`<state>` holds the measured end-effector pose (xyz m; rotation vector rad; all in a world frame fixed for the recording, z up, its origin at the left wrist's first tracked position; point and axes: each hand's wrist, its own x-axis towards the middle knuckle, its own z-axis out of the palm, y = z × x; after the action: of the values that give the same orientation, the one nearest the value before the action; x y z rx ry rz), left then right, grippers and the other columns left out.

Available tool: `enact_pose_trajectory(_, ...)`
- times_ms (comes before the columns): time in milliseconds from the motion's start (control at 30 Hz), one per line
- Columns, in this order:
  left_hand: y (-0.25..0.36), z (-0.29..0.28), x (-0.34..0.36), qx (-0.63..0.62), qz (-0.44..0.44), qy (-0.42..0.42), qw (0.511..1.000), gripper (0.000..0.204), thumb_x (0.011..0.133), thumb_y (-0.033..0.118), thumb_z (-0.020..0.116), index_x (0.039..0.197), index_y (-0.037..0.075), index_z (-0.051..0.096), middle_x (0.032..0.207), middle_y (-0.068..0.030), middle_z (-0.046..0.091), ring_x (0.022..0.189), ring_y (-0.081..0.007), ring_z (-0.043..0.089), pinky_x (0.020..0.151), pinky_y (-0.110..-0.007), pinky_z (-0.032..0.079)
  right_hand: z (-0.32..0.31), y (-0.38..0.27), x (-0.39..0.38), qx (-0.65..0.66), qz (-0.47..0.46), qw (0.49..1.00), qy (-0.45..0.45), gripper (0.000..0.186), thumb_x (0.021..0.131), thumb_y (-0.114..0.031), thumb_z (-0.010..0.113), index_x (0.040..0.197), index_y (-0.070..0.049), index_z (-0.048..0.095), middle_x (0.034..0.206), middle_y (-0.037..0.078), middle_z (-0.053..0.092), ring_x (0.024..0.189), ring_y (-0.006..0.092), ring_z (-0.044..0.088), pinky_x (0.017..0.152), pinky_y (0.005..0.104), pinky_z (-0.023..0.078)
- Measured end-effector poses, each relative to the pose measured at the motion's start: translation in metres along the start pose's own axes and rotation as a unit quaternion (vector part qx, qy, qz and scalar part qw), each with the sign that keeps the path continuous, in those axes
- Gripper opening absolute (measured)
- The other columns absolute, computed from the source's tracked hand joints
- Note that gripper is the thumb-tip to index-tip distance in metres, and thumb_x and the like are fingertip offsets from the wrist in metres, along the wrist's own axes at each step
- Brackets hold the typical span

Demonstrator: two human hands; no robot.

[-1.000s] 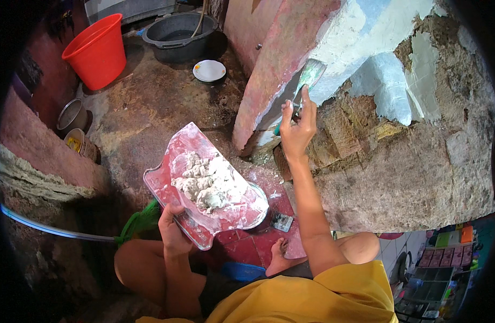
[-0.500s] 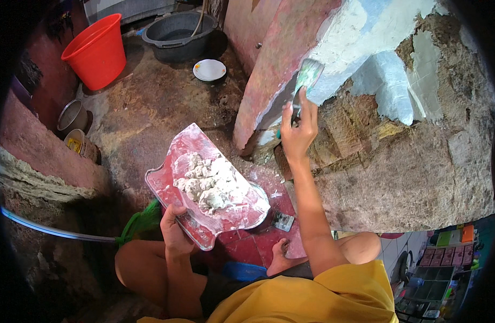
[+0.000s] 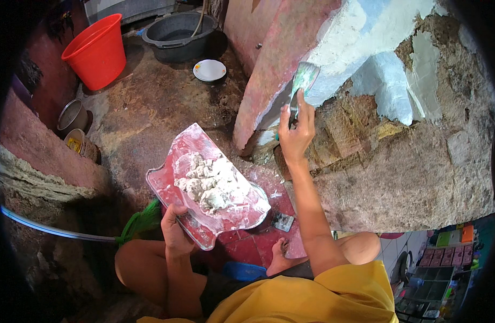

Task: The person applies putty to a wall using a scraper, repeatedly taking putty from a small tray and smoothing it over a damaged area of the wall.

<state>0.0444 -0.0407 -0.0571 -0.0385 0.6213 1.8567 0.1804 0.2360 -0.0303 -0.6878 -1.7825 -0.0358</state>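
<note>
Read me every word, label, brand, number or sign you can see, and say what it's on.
None can be read.
Flat red panel bearing lumpy white paste: no legible text.
Small grey rectangular piece on the red tiled floor: too blurred to tell.

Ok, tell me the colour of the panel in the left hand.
The panel is red, smeared with white paste; the head view shows it best.

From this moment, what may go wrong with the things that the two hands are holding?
The left hand holds the red board by one side, so it might tip and spill white paste near the bare foot.

The scraper in the right hand is near rough, broken masonry; a slip could loosen crumbs.
</note>
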Motion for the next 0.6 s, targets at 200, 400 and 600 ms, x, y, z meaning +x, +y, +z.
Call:
enact_pose_trajectory(200, 0.000, 0.000, -0.001, 0.010, 0.005, -0.004, 1.000, 0.055, 0.076, 0.012, 0.047, 0.128, -0.005, 0.041, 0.119, -0.0191, 0.055, 0.108, -0.0327, 0.056, 0.097, -0.046, 0.044, 0.002, 0.003, -0.029, 0.006, 0.014, 1.000, -0.020, 0.043, 0.085, 0.001, 0.059, 0.126, 0.004, 0.049, 0.098, 0.017, 0.057, 0.080, 0.0279, 0.055, 0.068, 0.0348, 0.046)
enact_pose_trajectory(400, 0.000, 0.005, -0.001, -0.006, -0.004, -0.008, 1.000, 0.056, 0.075, 0.011, 0.046, 0.129, -0.005, 0.040, 0.120, -0.0196, 0.055, 0.110, -0.0330, 0.056, 0.098, -0.046, 0.043, 0.005, -0.002, -0.004, -0.002, -0.008, 1.000, 0.026, 0.041, 0.085, 0.000, 0.060, 0.125, 0.004, 0.051, 0.090, 0.014, 0.057, 0.072, 0.0234, 0.052, 0.061, 0.0320, 0.044)
enact_pose_trajectory(600, -0.004, 0.007, 0.002, -0.014, -0.016, -0.009, 1.000, 0.056, 0.076, 0.012, 0.046, 0.128, -0.005, 0.041, 0.120, -0.0197, 0.055, 0.109, -0.0329, 0.056, 0.098, -0.046, 0.044, -0.001, 0.004, -0.025, 0.016, 0.035, 0.999, -0.033, 0.043, 0.085, 0.002, 0.057, 0.126, 0.004, 0.048, 0.099, 0.019, 0.056, 0.083, 0.0301, 0.056, 0.072, 0.0363, 0.048)
